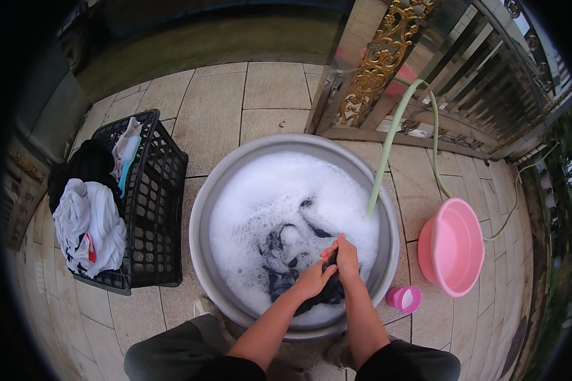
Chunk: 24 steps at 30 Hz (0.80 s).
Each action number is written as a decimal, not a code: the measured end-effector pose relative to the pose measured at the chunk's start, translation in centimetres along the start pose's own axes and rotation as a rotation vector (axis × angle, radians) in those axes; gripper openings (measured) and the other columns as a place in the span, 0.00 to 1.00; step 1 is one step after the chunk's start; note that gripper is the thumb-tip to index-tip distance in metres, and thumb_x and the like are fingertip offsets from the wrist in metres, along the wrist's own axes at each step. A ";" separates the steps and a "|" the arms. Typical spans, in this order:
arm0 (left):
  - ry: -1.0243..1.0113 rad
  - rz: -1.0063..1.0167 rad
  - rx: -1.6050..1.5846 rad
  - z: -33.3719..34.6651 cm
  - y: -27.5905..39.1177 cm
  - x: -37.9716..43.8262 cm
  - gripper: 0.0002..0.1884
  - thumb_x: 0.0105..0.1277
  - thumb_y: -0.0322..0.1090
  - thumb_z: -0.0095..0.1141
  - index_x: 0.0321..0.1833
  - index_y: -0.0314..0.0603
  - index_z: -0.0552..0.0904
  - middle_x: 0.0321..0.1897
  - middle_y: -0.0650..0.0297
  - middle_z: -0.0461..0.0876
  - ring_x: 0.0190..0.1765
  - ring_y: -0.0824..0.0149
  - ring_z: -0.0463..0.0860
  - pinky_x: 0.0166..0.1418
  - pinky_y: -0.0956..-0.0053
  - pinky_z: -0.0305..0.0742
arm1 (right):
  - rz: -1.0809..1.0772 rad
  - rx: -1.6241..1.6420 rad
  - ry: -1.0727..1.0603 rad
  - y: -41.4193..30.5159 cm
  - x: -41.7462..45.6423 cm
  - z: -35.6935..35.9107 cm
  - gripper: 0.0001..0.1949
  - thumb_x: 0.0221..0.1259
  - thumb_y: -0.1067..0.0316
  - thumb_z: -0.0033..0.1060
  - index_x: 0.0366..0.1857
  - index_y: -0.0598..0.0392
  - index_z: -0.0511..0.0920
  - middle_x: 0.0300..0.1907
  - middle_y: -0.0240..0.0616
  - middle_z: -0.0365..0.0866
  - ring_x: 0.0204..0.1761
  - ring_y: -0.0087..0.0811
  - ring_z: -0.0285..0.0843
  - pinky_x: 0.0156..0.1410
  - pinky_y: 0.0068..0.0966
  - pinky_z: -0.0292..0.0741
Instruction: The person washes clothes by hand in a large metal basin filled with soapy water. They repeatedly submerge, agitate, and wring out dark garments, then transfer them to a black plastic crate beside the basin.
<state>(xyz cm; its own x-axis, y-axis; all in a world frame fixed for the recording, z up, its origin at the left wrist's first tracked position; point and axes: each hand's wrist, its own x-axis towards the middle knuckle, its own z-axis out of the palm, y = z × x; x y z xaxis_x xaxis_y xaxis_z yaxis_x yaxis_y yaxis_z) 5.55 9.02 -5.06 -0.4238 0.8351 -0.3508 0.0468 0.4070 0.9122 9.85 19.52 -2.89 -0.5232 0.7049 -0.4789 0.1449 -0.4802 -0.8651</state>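
Observation:
A large grey round basin (199,228) full of white suds (267,185) stands on the floor between my feet. Dark wet cloth (331,291) lies partly under the foam in its near half. My left hand (314,278) and my right hand (345,255) are close together over the near right part of the basin, with a bunched portion of this dark cloth between them. The rest of the cloth hangs down into the suds. A pale green hose (390,138) dips into the foam at the basin's right side.
At the left is a black plastic crate (157,228) with white clothes (93,224), dark clothes (88,164) and a blue-handled brush (129,164). A pink basin (457,247) and a small pink cup (403,300) stand right. A metal gate (438,109) borders the tiled floor.

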 end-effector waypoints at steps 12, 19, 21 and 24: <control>0.322 -0.306 -0.765 -3.6 -3.2 1.9 0.17 0.62 0.41 0.47 0.47 0.35 0.74 0.41 0.61 0.75 0.43 0.71 0.71 0.49 0.79 0.64 | 0.107 -0.515 -0.286 1.7 3.4 -7.9 0.15 0.48 0.58 0.61 0.33 0.59 0.75 0.33 0.32 0.75 0.35 0.23 0.70 0.42 0.22 0.68; 0.349 -0.431 -0.552 -2.0 -4.6 3.7 0.15 0.61 0.37 0.48 0.47 0.36 0.75 0.42 0.58 0.76 0.44 0.67 0.73 0.48 0.76 0.66 | -0.253 -1.277 -0.129 11.2 5.8 -6.9 0.16 0.43 0.58 0.60 0.28 0.62 0.75 0.36 0.53 0.74 0.40 0.50 0.72 0.45 0.37 0.69; 0.279 -0.464 -0.554 -2.6 -5.8 3.8 0.14 0.60 0.34 0.48 0.47 0.35 0.75 0.40 0.57 0.76 0.42 0.66 0.74 0.46 0.75 0.67 | -0.119 -1.187 -0.018 11.3 6.1 -7.4 0.13 0.44 0.62 0.57 0.28 0.62 0.75 0.33 0.52 0.76 0.39 0.47 0.73 0.44 0.36 0.70; 0.082 -0.576 -0.715 -3.7 -6.2 4.2 0.13 0.57 0.30 0.49 0.44 0.34 0.74 0.36 0.57 0.76 0.36 0.65 0.76 0.42 0.74 0.71 | -0.114 -0.721 0.253 9.2 5.5 -5.4 0.09 0.46 0.67 0.57 0.25 0.64 0.74 0.25 0.44 0.77 0.30 0.35 0.75 0.37 0.30 0.70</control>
<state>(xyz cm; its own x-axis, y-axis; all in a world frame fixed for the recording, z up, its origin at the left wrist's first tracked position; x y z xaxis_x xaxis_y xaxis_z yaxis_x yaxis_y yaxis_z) 0.15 8.63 -11.43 -0.2726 0.5346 -0.7999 -0.7498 0.4030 0.5248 12.83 21.85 -14.27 -0.3725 0.8691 -0.3256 0.6582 0.0001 -0.7528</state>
